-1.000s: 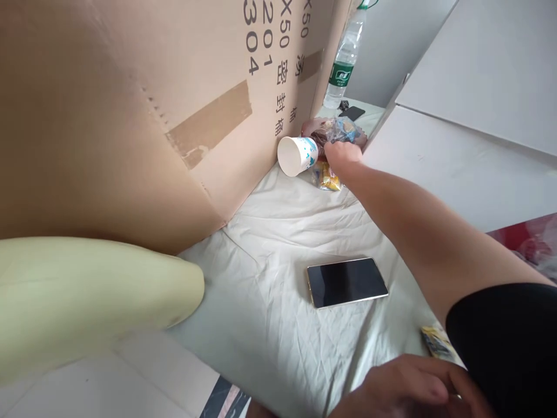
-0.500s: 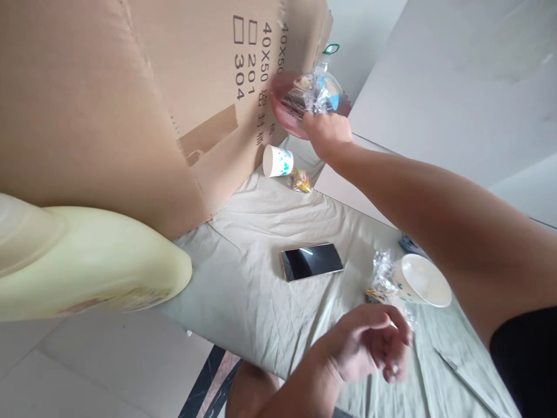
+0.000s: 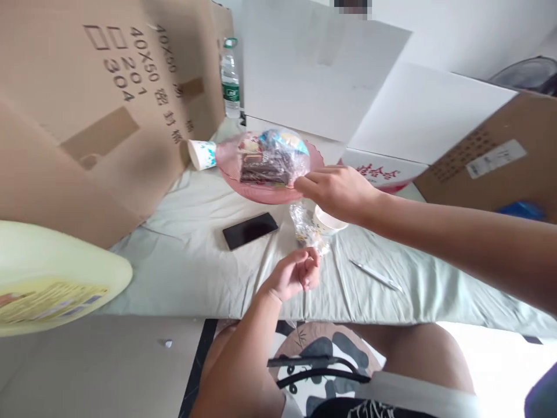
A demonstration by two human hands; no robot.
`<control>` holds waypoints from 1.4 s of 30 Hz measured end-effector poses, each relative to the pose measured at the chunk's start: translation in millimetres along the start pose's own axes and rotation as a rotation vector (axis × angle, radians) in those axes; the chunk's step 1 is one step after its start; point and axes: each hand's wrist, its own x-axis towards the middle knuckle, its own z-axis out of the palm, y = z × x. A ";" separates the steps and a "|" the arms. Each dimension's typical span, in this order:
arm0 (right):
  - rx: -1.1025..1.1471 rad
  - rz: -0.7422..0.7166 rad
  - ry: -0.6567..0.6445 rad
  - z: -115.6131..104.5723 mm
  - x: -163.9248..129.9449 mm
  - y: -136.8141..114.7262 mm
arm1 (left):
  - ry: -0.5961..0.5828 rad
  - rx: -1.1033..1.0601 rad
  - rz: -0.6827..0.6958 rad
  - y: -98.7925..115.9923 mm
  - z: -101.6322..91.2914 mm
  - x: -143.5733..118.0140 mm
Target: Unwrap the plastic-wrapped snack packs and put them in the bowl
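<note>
A pink translucent bowl sits in the middle of the cloth-covered surface, holding snack packets in clear and blue wrappers. My right hand reaches in from the right, its fingers closed on the bowl's right front rim, close to the packets. Just below that hand is a white paper cup, partly covered by it, beside crumpled clear wrapping. My left hand hovers nearer to me by the wrapping, fingers curled in, with nothing visible in them. To its left lies a black phone.
A tipped patterned paper cup lies left of the bowl. Behind stands a water bottle. A large cardboard box and a pale yellow container flank the left. A slim whitish tool lies at right.
My view has swung right. The bowl has come nearer, away from the back corner by the bottle, along with my right hand. My left hand stays near the wrapping, fingers curled.
</note>
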 end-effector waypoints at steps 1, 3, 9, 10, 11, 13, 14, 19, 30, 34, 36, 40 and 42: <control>0.005 0.029 -0.014 6.0 -22.5 12.1 | -0.003 0.021 -0.017 -1.8 0.7 2.2; 0.031 0.113 -0.041 18.4 -64.5 37.8 | -0.010 0.058 -0.042 -4.7 1.6 7.2; 0.213 0.345 -0.087 60.1 -154.3 124.9 | -0.024 0.121 -0.079 -14.4 5.2 29.3; 0.251 0.370 -0.101 68.2 -164.1 139.4 | -0.034 0.123 -0.088 -16.8 5.9 33.8; 0.290 0.395 -0.112 76.5 -172.6 153.1 | -0.044 0.123 -0.098 -19.5 6.5 38.5; 0.366 0.434 -0.128 93.1 -186.3 176.3 | -0.067 0.120 -0.126 -25.3 7.0 47.9; 0.410 0.446 -0.134 101.0 -191.3 185.3 | -0.075 0.123 -0.143 -28.2 6.9 52.5; 0.800 0.538 -0.109 131.3 -194.9 205.1 | -0.086 0.159 -0.217 -40.1 3.0 73.2; 1.725 1.020 0.390 168.9 -148.3 198.5 | -0.104 0.147 -0.277 -47.9 -2.6 87.7; 1.661 1.060 0.457 171.8 -156.3 202.0 | -0.095 0.156 -0.284 -46.0 -0.9 86.8; 1.621 1.086 0.467 169.1 -162.6 203.3 | -0.094 0.163 -0.290 -45.3 0.3 86.9; 1.679 1.167 0.616 166.0 -174.9 202.9 | -0.093 0.172 -0.290 -46.2 2.2 86.8; 1.685 1.202 0.697 166.2 -182.5 201.8 | -0.096 0.169 -0.282 -47.2 3.1 85.6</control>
